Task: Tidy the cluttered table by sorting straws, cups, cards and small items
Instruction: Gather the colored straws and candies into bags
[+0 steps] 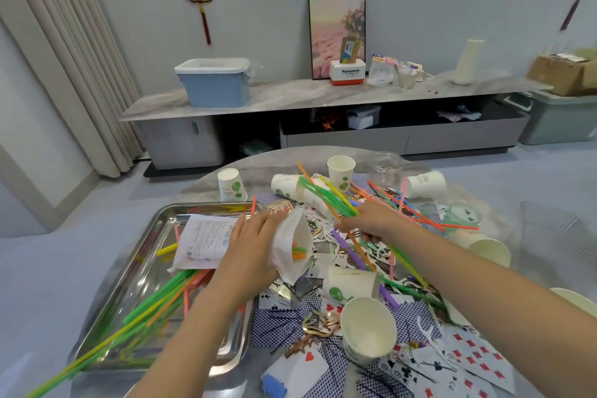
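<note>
My left hand (248,252) grips a white plastic bag (290,245), held open, with green and orange straw ends showing inside. To its right, my right hand (371,220) clutches a bundle of green and yellow straws (326,195) that stick up and to the left. A steel tray (151,229) on the left holds several loose straws (155,304) and a printed white packet (203,241). Playing cards (465,355) and paper cups (368,329) lie scattered across the round table's right half.
More paper cups stand upright or lie on their sides at the far edge, one (231,184) beside the tray. A clear plastic jar (386,168) stands at the back. Loose red and orange straws (429,220) lie at the right. A low cabinet (323,126) runs behind.
</note>
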A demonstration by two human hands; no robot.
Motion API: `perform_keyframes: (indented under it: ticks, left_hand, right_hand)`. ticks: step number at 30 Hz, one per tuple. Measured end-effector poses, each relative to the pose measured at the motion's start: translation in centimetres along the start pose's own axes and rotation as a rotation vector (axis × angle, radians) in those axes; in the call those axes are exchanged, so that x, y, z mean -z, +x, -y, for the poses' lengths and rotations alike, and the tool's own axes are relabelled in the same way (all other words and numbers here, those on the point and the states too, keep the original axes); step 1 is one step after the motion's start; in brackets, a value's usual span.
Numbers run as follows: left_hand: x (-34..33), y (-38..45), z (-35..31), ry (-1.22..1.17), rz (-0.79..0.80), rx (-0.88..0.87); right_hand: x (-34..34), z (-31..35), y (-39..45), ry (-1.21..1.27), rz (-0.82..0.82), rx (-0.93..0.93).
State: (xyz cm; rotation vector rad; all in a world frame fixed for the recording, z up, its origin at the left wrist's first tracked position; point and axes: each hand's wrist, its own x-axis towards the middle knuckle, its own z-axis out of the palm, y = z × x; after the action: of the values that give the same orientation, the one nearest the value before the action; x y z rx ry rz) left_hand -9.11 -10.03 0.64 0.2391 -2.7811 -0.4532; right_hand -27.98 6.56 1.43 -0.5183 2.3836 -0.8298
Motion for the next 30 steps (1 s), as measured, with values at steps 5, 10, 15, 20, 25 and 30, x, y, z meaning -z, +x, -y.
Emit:
perform_keyframes:
  ticks: [5, 10, 15, 20, 25, 30]
  left_hand:
    - [0.0, 0.0, -0.4, 0.005, -0.008, -0.013]
    - [-0.2, 0.1, -0.5, 0.015, -0.005, -0.018]
    - [-0.4, 0.3, -0.4, 0.02, -0.005, -0.025]
    - [-0.8, 0.4, -0.1, 0.025, -0.013, -0.042]
    - [-1.2, 0.5, 0.3, 0.026, -0.015, -0.043]
    - [-1.3, 0.5, 0.6, 0.021, -0.016, -0.028]
  right_hand:
    - [1.1, 0.4, -1.2, 0.238, -0.184, 0.094]
    - [3.5, 0.3, -1.3, 0.087, -0.349, 0.123]
    - [4.1, -2.1, 0.2, -0.052, -0.307, -0.121]
    - [3.3, -5.0, 1.5, -0.238, -0.309, -0.214]
    - [1.9, -6.3, 2.5, -0.426, -0.264, -0.246]
    - [0.6, -7.7, 3.7, -0.447, -0.269, -0.266]
